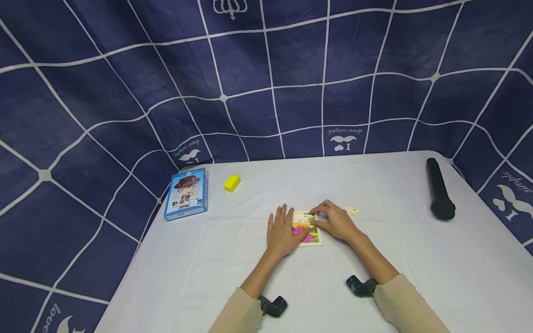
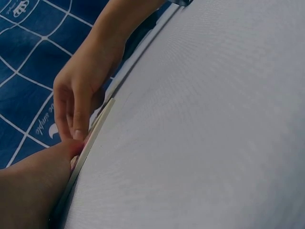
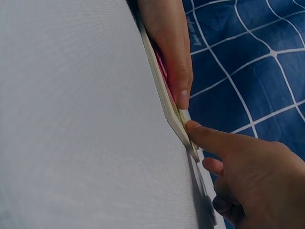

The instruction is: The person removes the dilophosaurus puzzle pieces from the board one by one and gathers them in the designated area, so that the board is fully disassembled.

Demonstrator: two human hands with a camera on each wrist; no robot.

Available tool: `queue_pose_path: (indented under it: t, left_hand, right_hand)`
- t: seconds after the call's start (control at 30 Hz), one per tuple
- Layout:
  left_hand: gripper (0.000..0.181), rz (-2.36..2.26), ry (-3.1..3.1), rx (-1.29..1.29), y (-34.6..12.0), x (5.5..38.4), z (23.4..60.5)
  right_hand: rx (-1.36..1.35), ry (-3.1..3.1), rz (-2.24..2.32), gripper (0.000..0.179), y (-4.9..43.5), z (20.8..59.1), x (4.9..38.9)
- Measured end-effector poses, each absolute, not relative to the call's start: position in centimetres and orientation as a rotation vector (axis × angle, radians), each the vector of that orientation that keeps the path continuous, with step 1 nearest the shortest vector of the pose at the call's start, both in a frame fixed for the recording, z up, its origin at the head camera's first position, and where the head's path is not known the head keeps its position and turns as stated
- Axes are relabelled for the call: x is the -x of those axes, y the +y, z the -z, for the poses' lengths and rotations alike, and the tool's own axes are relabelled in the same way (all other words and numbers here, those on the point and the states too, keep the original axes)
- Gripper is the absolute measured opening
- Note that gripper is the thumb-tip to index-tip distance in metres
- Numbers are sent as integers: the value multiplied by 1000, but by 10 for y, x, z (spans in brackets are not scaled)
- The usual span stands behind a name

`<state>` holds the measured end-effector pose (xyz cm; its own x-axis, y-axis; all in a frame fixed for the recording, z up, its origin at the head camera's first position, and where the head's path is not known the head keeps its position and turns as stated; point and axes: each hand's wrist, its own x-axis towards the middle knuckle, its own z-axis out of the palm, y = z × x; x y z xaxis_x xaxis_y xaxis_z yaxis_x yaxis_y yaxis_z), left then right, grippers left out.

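A small wooden jigsaw puzzle (image 1: 311, 240) with a pink and green picture lies in a pale frame on the white table. My left hand (image 1: 281, 233) rests over its left side, fingers spread straight and the thumb reaching across the picture. At the upper right corner, my right hand (image 1: 338, 223) pinches a puzzle piece (image 1: 309, 218) between thumb and index finger, low over the frame. In the right wrist view the right thumb (image 3: 193, 126) is right at the board's edge. Beyond the right knuckles lies a loose puzzle piece (image 1: 351, 211).
A blue illustrated game box (image 1: 186, 194) lies at the table's back left, with a yellow block (image 1: 232, 183) beside it. A black microphone-like object (image 1: 439, 192) lies far right. Dark blue gridded cloth (image 1: 291, 106) hangs behind the white table (image 1: 233, 259).
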<state>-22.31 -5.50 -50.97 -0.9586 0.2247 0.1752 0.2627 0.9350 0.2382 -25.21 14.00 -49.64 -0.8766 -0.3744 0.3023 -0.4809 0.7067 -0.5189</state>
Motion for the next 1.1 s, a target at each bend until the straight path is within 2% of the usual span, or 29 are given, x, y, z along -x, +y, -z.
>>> queue_pose_path:
  t: [0.53, 1.1]
  left_hand:
    - [84, 367, -2943, 379, -56, 223, 509]
    - [85, 375, -2950, 366, -55, 224, 512]
  right_hand:
    - [-730, -2618, -1286, 30, 139, 500, 255]
    - [-562, -2509, -1446, 30, 149, 485, 251]
